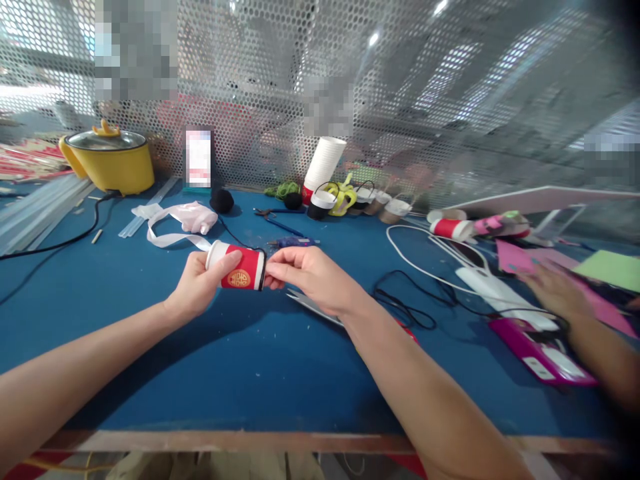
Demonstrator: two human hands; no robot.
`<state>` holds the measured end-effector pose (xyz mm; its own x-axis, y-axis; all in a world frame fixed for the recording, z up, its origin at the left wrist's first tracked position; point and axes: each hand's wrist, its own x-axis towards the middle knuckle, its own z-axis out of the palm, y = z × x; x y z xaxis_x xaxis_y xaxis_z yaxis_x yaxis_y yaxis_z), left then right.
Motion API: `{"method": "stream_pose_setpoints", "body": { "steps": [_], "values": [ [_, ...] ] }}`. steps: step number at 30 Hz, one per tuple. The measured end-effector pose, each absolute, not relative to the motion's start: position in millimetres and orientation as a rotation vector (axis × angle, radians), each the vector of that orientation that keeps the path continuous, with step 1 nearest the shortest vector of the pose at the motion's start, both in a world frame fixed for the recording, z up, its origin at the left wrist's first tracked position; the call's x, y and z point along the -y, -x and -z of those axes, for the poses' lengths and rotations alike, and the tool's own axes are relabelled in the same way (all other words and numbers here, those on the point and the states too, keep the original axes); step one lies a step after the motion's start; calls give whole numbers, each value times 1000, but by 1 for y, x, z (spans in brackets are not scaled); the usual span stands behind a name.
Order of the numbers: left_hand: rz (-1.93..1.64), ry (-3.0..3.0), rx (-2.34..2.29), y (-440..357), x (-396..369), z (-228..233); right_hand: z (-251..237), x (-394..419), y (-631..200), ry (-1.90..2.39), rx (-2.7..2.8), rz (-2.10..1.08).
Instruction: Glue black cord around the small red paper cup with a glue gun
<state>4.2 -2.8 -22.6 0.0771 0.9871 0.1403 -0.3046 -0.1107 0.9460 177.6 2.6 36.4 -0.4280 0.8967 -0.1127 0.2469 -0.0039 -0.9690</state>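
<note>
Grips paper cup (241,276) sideways in left hand (196,283), presumably steadying its three-o'clock end for black yarn (261,279); cannot determine finger hold of right hand (306,272).

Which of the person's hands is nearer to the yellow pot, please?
Left: the left hand, holding the red cup, is in front of the yellow pot and to its right; the right hand is farther right, at the cup's black-edged end.

Red-banded paper cup (249,265), tipped sideways
</note>
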Motion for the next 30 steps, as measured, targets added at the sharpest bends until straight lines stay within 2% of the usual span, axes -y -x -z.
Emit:
{"method": "stream_pose_setpoints", "body": {
  "steps": [30],
  "values": [
    [-1388, -1422, -947, 3, 6, 24, -31, -6, -183, 1083, 1471, -1708]
  ]
}}
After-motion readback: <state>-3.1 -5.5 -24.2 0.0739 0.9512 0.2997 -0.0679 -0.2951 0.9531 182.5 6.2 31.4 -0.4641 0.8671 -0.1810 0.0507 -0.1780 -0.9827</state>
